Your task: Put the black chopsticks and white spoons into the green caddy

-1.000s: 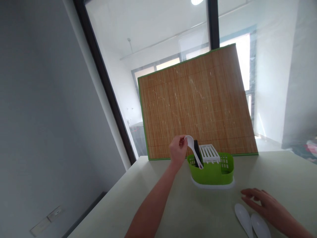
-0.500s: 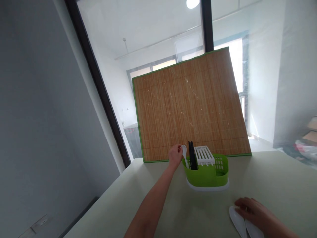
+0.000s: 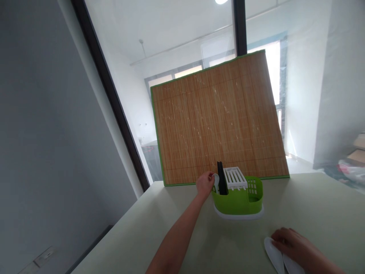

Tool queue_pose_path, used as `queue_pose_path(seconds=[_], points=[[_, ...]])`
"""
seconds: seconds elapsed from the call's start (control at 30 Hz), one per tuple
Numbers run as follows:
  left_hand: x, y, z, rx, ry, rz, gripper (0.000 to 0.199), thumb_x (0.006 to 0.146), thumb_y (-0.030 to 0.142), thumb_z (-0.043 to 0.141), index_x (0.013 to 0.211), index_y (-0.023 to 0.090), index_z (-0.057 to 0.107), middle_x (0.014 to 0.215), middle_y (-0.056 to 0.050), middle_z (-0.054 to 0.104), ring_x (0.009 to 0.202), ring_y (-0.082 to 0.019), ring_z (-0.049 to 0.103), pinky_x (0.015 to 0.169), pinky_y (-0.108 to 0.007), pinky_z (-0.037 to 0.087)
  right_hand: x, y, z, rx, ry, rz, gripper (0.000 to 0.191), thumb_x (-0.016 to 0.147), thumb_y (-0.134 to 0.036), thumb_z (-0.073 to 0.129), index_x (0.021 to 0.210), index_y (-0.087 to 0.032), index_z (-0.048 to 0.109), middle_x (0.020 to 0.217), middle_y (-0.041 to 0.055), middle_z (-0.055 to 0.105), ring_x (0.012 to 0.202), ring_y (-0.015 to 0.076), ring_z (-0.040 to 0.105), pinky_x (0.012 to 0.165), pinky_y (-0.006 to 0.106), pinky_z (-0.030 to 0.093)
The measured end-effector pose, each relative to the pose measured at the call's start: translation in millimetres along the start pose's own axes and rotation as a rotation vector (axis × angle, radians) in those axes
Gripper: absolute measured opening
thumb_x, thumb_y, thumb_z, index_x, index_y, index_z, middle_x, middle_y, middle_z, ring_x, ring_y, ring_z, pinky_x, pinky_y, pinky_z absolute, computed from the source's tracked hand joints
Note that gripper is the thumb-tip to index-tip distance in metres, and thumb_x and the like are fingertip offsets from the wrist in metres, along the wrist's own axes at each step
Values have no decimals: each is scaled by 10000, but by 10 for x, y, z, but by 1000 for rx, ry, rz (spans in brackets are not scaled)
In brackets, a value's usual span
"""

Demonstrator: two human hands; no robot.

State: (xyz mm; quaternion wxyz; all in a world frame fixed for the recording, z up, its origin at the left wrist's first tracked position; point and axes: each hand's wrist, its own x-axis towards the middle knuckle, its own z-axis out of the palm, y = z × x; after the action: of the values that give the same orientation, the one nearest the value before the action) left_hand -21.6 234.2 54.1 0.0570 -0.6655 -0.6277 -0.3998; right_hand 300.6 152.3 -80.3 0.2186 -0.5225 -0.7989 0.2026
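Note:
My left hand point(image 3: 205, 183) pinches a white spoon point(image 3: 216, 182), its bowl up and its handle down inside the left end of the green basket point(image 3: 238, 203). Black chopsticks point(image 3: 221, 179) stand in the basket beside that spoon. A white slotted rack point(image 3: 235, 177) sits on the basket's middle, and the right compartment is lower in front. At the lower right, my right hand point(image 3: 290, 240) rests on white spoons point(image 3: 274, 253) lying on the table, its fingers bent over them.
The pale table point(image 3: 234, 243) carries everything. Behind the basket a bamboo mat point(image 3: 219, 121) with green edging leans against the glass. A grey wall point(image 3: 57, 114) rises at the left.
My left hand has moved slightly right and down, and the spoon in it sits lower in the basket. My right hand has hardly moved.

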Motion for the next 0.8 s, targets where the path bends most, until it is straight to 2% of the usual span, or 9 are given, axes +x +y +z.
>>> queue_pose_path(seconds=[0.07,0.13,0.2,0.27,0.33,0.4,0.53,0.67,0.8], points=[[-23,12,-62,-9,36,8,233,818,257,589,1042,202,623,962,-46,659,795,-167,607,699,-272,437,-2,-11,-3,-16,-5,-3,294,801,-443,479,829,-255,703,833,50,701,814,238,630,745,331,454],[-95,39,-132,-70,161,10,295,827,261,578,1116,198,583,1037,-65,622,807,-155,593,714,-270,449,-3,-32,-5,-43,-14,-3,287,799,-443,475,800,-253,690,816,45,693,807,235,624,740,333,447],[-246,88,-184,-202,330,15,267,856,253,533,1114,193,564,1051,-71,590,794,-137,572,689,-249,462,-4,-64,-8,-74,-19,6,260,785,-426,486,764,-250,676,795,41,686,802,237,620,731,339,439],[-484,156,-192,-353,417,24,229,871,231,500,1090,192,554,1045,-69,569,776,-124,552,639,-219,469,-6,-110,-15,-102,-10,33,220,771,-378,492,740,-246,666,790,42,682,793,239,619,722,350,430],[-786,236,-144,-458,372,34,218,868,210,495,1079,200,546,1047,-65,556,764,-119,540,589,-198,466,-6,-170,-31,-129,12,71,194,763,-324,487,736,-244,661,793,44,679,787,242,620,725,371,421],[-1105,317,-54,-520,264,22,215,860,188,491,1066,208,551,1044,-59,557,742,-112,539,561,-191,464,2,-243,-57,-138,48,76,187,772,-290,477,743,-244,657,799,41,677,794,241,619,741,391,414],[-1595,466,145,-612,44,-33,207,834,173,513,1025,213,582,931,-44,601,672,-109,544,512,-189,447,35,-441,-116,-59,156,-94,216,858,-343,463,786,-244,640,799,30,661,808,222,596,747,377,424],[-1772,602,197,-694,-138,-18,299,760,176,598,1053,230,601,738,2,595,558,-99,498,504,-202,432,15,-709,-154,9,351,-302,214,899,-391,477,857,-245,628,793,26,638,795,206,567,743,360,436],[-1762,737,92,-739,-152,22,275,749,199,612,1023,224,619,596,37,539,490,-93,446,477,-205,400,-83,-951,-176,15,559,-467,150,870,-325,554,980,-244,618,770,13,622,747,188,565,715,343,444]])
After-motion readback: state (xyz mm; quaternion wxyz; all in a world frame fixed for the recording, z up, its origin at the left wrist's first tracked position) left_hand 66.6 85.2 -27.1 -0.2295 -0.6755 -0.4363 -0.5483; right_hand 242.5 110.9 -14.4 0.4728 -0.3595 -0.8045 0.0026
